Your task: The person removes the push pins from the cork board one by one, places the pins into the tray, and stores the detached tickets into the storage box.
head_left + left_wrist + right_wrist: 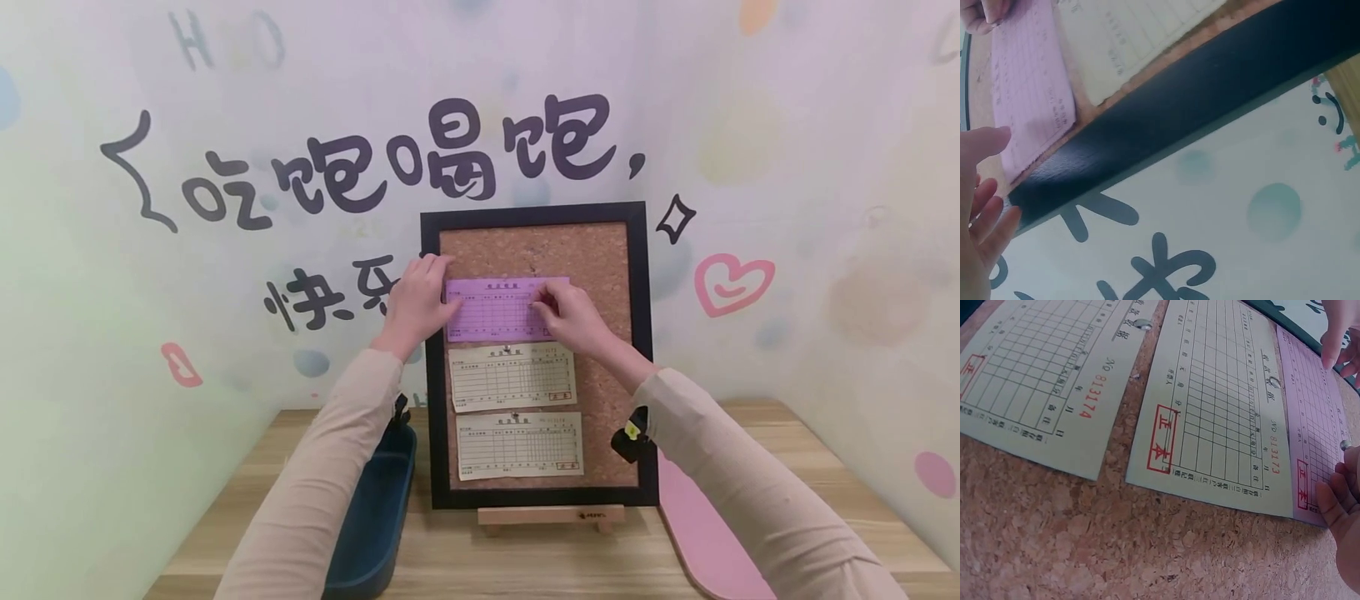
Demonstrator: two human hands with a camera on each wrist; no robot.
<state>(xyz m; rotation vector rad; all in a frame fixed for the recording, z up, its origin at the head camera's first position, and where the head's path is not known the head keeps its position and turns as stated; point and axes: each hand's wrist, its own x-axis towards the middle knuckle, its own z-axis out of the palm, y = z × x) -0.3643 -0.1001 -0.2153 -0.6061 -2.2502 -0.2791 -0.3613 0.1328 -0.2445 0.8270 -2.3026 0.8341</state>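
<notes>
A pink receipt slip (487, 312) lies against the corkboard (607, 358), above two cream receipt slips (512, 379). My right hand (573, 317) is at the pink slip's right part, thumb and fingertips brought together. A small silver pushpin (1345, 445) shows at those fingertips in the right wrist view, and they seem to pinch it. My left hand (420, 302) is at the board's left edge, its thumb over the pink slip's left end. In the left wrist view the left fingers (999, 234) are loosely spread and hold nothing.
The board's black frame (637, 333) stands on a small wooden easel (551, 515) on the table. A blue tray (375, 517) is to the left, beneath my left forearm. To the right lies a pink mat (708, 533). A decorated wall (825, 167) rises behind.
</notes>
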